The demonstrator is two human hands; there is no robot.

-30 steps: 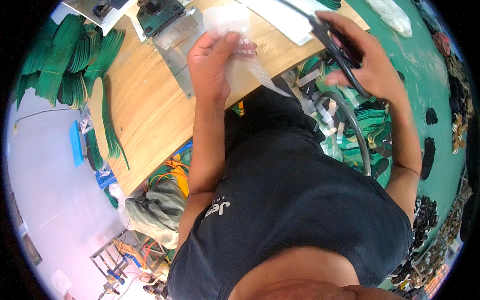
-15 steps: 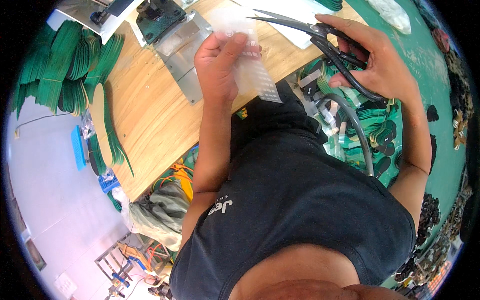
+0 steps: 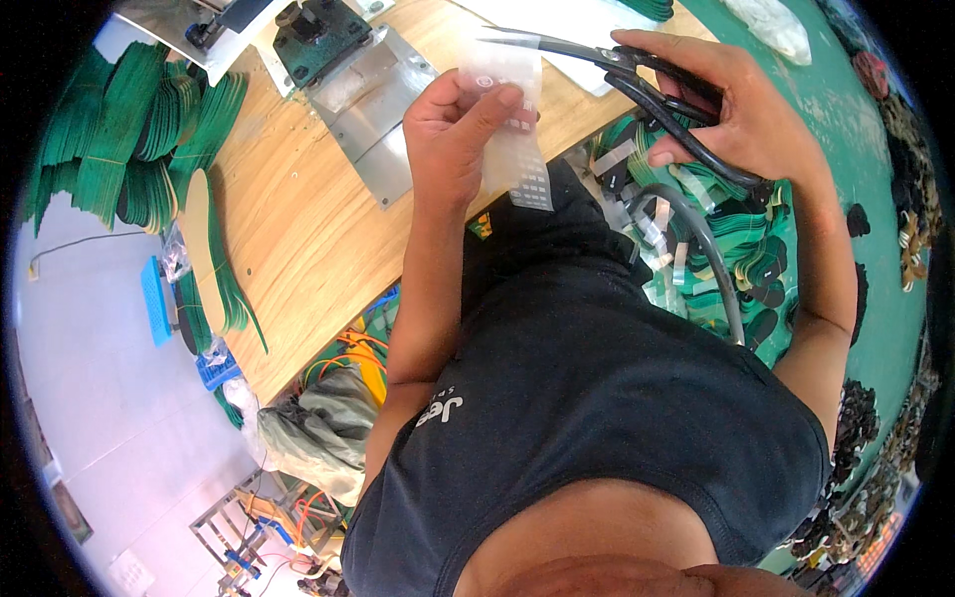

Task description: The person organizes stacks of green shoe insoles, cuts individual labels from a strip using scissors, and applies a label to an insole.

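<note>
Label sheet (image 3: 517, 129), a thin translucent strip printed with rows of small grey marks, hangs from my left hand (image 3: 453, 134), pinched near its top between thumb and fingers so the lower end dangles free over the near edge of the wooden bench (image 3: 298, 259). I hold it up off the bench, I think, so the blades can reach its upper edge from the side. My right hand (image 3: 741, 114) is closed around the black handles of the scissors (image 3: 607, 65); their blades point leftward toward the top of the sheet, and I cannot tell whether the tips touch it. The two hands stay apart, with the sheet between them.

Beyond the sheet, further onto the bench, sits a metal plate (image 3: 383, 109) carrying a dark fixture (image 3: 318, 35), close enough to crowd my left knuckles. Stacks of green strips (image 3: 129, 129) lie at the bench's far left, well apart from the sheet. To the right of the bench, past its edge, a bin of green and black pieces (image 3: 736, 239) fills the space under my right forearm. Open room lies mainly on the bare wood left of the plate.
</note>
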